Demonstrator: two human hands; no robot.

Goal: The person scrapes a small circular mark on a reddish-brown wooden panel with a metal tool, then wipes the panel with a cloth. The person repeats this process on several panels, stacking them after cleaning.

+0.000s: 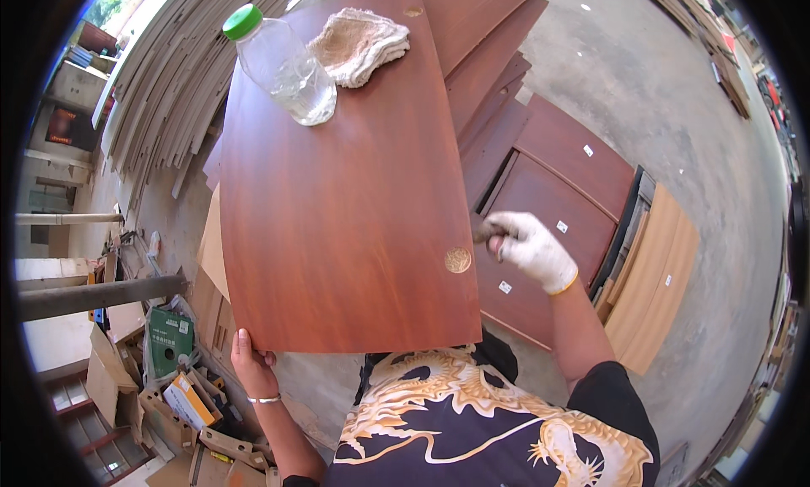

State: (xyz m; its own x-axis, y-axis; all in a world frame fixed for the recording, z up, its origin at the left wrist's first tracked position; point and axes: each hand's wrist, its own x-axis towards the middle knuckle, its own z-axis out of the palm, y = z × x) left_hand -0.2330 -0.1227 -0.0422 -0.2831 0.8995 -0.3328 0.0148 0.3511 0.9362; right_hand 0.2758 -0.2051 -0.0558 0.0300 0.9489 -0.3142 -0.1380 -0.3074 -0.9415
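A clear plastic bottle [285,65] with a green cap lies tilted on the far left part of a reddish-brown wooden panel [346,200], a little clear liquid pooled in its lower end; just beside it, at the far edge, sits a folded beige cloth [359,44]. The panel's long axis runs away from the person, near edge at the chest; a round brass-coloured inset [457,260] shows by its near right corner. The bare left hand [251,365] has its grip clasped on the near left corner; the gloved right hand [527,246] is at the right edge, fingers curled, grip clenched around something small and dark. More panels [548,192] lie on the concrete floor [675,107].
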